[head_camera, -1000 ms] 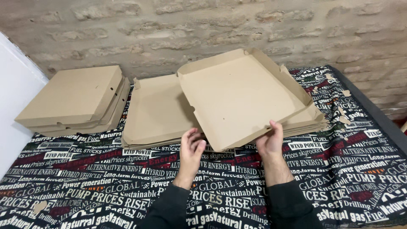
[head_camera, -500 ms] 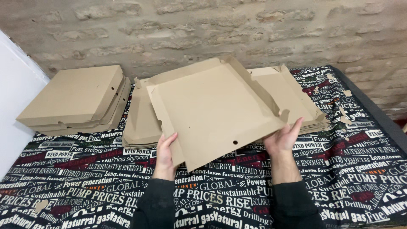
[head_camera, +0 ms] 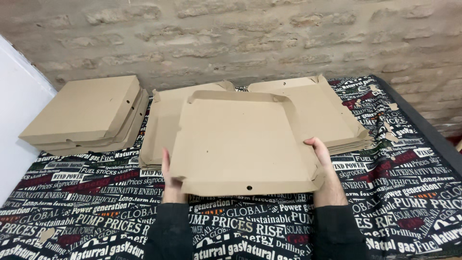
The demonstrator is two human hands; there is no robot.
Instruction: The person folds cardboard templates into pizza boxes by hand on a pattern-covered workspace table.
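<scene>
Nearest the camera are two dark sleeves over a cloth [head_camera: 86, 212] printed all over with white, red and orange lettering. Just past the cuffs, both hands have hold of one flat box blank [head_camera: 243, 142], held up over the near middle of the cloth and roughly level. The left hand [head_camera: 169, 179] is mostly tucked under the blank's near left corner, fingers closed on that edge with only the tips showing along the side. The right hand [head_camera: 323, 166] is clamped on the near right corner, thumb on top and fingers underneath. The blank's far flaps are already a bit raised, and a small round hole sits in the near strip. To me this looks like the squaring-up stage, with the sheet lined up before folding; the next move would probably need the side flaps creased upward while the base stays flat, and both corners gripped evenly so it doesn't twist. Behind the blank lies a pile of flats [head_camera: 332, 115], spread across the middle and right. Far left there's a stack of closed boxes [head_camera: 84, 113], right by a white panel [head_camera: 14, 110]. A brick wall [head_camera: 240, 38] runs along the back.
</scene>
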